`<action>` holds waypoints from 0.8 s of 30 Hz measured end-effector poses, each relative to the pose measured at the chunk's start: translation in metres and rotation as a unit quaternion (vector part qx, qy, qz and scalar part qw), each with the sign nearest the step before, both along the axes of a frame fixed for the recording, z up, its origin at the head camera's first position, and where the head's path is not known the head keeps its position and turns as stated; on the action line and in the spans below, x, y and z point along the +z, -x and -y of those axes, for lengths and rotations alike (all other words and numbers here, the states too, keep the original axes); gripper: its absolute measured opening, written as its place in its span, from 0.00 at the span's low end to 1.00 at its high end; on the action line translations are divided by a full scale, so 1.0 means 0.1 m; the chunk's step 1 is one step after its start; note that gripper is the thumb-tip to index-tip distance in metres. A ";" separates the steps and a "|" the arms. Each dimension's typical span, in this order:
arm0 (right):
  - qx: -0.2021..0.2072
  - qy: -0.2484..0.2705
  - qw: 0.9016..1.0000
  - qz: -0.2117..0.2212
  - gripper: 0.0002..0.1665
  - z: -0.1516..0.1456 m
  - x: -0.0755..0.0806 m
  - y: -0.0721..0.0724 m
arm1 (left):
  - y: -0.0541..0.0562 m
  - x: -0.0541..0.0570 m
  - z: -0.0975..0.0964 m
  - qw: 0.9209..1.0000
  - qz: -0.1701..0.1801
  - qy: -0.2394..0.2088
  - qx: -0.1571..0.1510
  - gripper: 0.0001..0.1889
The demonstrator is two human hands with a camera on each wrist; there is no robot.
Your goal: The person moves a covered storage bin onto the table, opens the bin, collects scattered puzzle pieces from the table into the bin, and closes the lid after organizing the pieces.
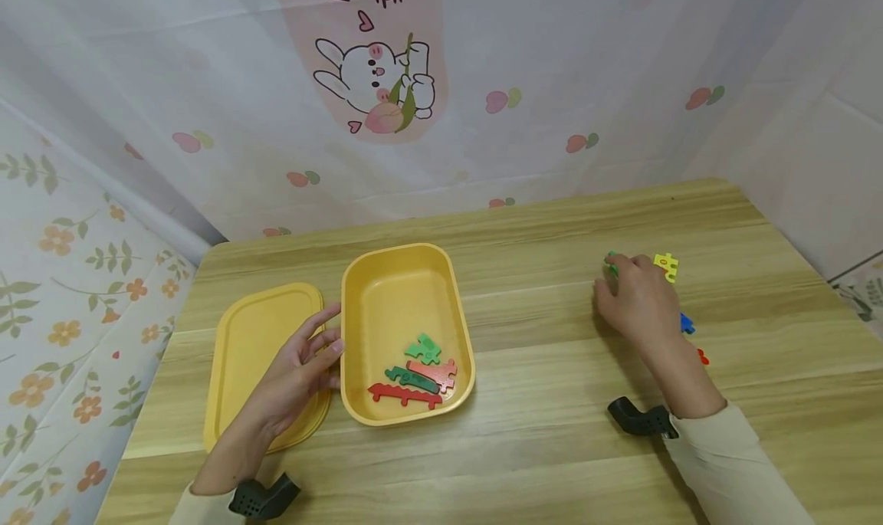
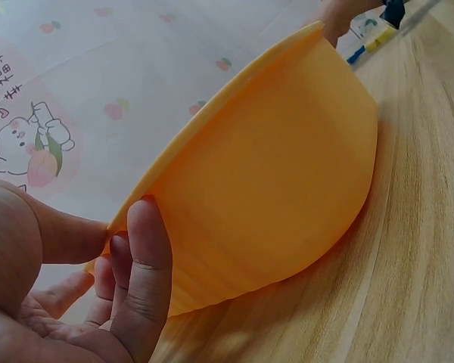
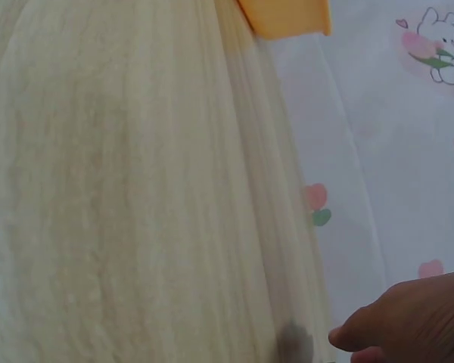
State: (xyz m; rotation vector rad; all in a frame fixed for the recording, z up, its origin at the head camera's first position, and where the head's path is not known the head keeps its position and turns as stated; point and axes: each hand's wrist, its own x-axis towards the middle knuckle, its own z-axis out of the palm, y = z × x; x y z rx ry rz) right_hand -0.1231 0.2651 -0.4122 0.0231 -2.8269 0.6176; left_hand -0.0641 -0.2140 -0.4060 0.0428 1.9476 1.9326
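My left hand [image 1: 298,379] holds the left side of a yellow plastic box [image 1: 396,295]. In the left wrist view, the thumb is at the rim and the other fingers [image 2: 147,249] lie against the outer wall. Inside the box, toward the near end, are a light green puzzle piece [image 1: 424,349], a dark green one [image 1: 412,379], a salmon one [image 1: 436,372] and a red one [image 1: 403,394]. On the right, my right hand [image 1: 641,299] bends over a green puzzle piece [image 1: 611,257] at its fingertips; I cannot tell whether they grip it.
A flat yellow lid [image 1: 251,341] lies left of the box, partly behind the left hand. Beside the right hand lie a yellow piece [image 1: 666,264], a blue piece [image 1: 686,323] and a red piece [image 1: 703,356]. A printed curtain [image 1: 538,65] hangs behind the wooden table [image 1: 545,425].
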 end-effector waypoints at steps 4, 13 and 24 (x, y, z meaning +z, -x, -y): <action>-0.002 0.003 1.000 0.006 0.25 0.00 -0.02 0.01 | 0.00 0.00 0.00 1.000 0.001 0.001 0.000 0.37; -0.006 0.012 1.000 -0.009 0.23 -0.02 -0.04 0.02 | 0.00 -0.01 0.00 1.000 -0.003 0.000 -0.002 0.37; -0.012 0.011 1.000 -0.020 0.21 -0.06 -0.08 0.01 | 0.00 -0.01 0.00 1.000 -0.002 0.006 0.000 0.37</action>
